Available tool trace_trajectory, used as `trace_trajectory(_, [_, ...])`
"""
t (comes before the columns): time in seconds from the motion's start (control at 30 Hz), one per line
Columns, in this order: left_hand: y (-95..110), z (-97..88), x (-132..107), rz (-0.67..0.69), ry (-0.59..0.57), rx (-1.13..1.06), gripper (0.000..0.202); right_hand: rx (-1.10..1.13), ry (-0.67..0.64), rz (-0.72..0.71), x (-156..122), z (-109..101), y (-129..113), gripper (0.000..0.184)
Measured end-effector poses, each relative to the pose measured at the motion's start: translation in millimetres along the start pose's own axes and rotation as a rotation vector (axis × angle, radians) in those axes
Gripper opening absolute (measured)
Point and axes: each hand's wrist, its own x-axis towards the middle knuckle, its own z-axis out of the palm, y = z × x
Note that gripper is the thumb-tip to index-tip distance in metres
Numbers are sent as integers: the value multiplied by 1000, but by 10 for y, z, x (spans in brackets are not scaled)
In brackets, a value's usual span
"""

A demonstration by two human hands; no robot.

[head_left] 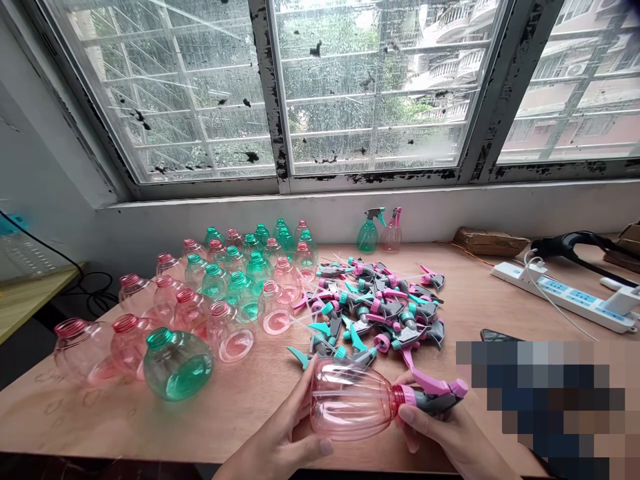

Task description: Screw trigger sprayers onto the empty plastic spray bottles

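A clear pink spray bottle (353, 403) lies sideways between my hands above the table's front edge. My left hand (295, 427) is wrapped round its base end. At the neck, my right hand (435, 427) closes its fingers about the pink collar of the grey and pink spray head (437, 393), which sits on the bottle's mouth. Just behind lies a heap of loose spray heads (375, 307) in grey, pink and teal, some with thin clear tubes. To the left stand several open pink bottles (185, 310) and green bottles (177, 367) without heads.
Two bottles with spray heads, one green (368, 235) and one pink (391, 233), stand by the wall. On the right are a white power strip (565, 297) with cables, a brown block (490, 241), a phone (500, 335) and a blurred-out patch. The wooden table (240, 420) meets the window wall.
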Motion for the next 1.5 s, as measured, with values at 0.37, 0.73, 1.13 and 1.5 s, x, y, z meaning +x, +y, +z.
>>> trace_trajectory(0.37, [32,2,16,17,-29,51,104,-39,20,15,-10,-4,-2,34])
trace_trajectory(0.73, [111,3,5,-59,-25,33,96,-115,-40,63,-22,-81,3,37])
trace_trajectory(1.13, [129,12,11,-29,-19,67,89,-55,-10,23,-25,-19,33,39])
trace_trajectory(1.5, [47,-1,19,7,11,9,86,13,10,34,-28,27,-26,42])
